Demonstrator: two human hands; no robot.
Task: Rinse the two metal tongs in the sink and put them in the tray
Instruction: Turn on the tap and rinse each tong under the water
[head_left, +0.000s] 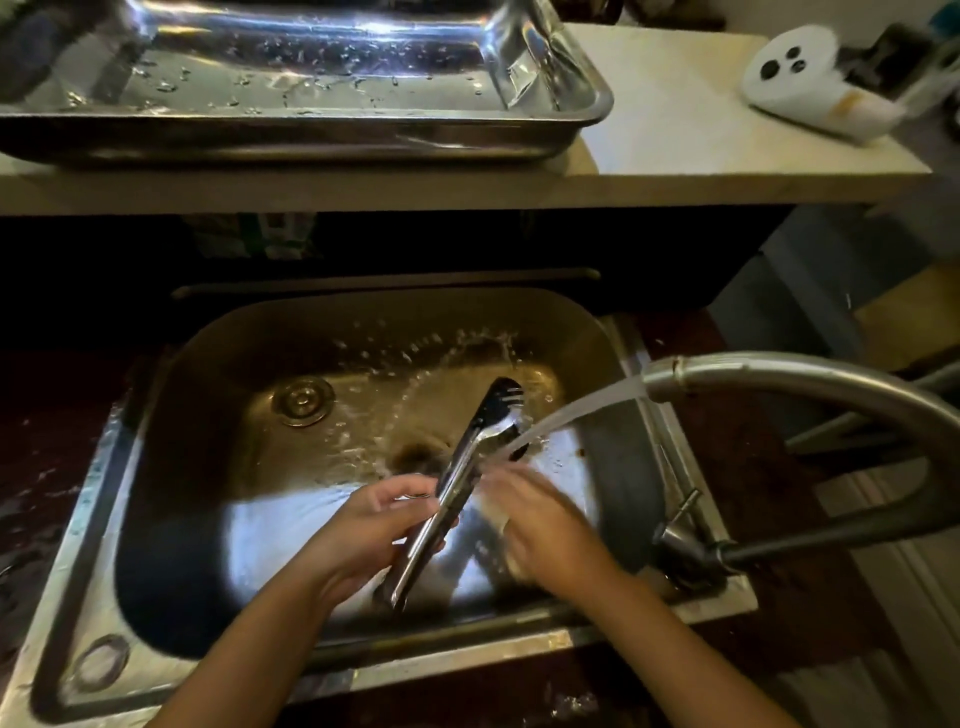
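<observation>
One pair of metal tongs (457, 478) slants over the steel sink (171, 415), its toothed tips up and to the right in the water stream. My left hand (374, 535) is shut on its handle. My right hand (540, 519) is blurred just right of the tongs under the stream, fingers spread, touching or nearly touching the arms; I cannot tell which. A wet steel tray (582, 104) sits on the shelf above the sink; something long and shiny lies along its back, too reflective to name.
The tap's curved spout (779, 379) reaches in from the right, pouring water leftward. Its lever (685, 506) stands on the sink's right rim. A drain (303, 401) lies in the sink's far left. A white device (800, 78) rests on the shelf's right end.
</observation>
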